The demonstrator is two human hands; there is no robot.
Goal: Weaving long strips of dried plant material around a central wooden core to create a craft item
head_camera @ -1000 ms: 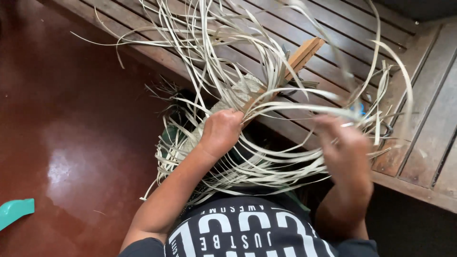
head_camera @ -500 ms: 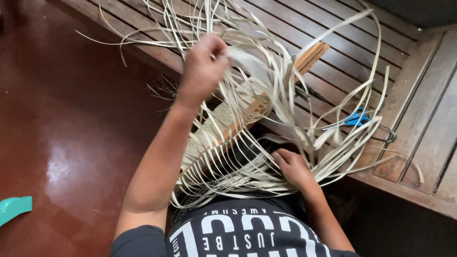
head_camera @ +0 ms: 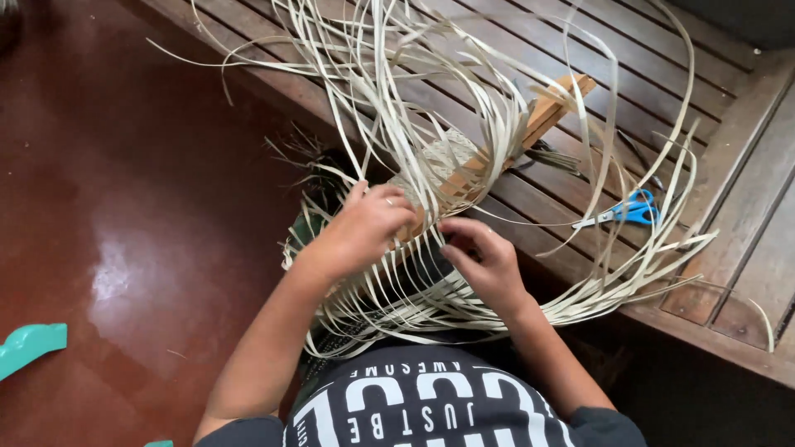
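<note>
Hands met over the woven piece [head_camera: 431,165], which lay on a wooden form [head_camera: 530,124] slanting from the lap onto the slatted bench [head_camera: 580,50], pale loose strips [head_camera: 397,83] fanning out all round it. Left hand [head_camera: 364,228], ring on one finger, was curled with fingers together, pinching strips at the weave's near edge; right hand [head_camera: 489,261] just beside it, fingers bent and closed on a strip. Blue scissors [head_camera: 625,211] lay on the bench to the right, a teal plastic piece [head_camera: 29,348] on the red floor [head_camera: 124,207], no packages or labels visible.

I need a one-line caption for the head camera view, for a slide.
Left hand and right hand work pale strips on a woven piece around a wooden form; blue scissors lie nearby.
</note>
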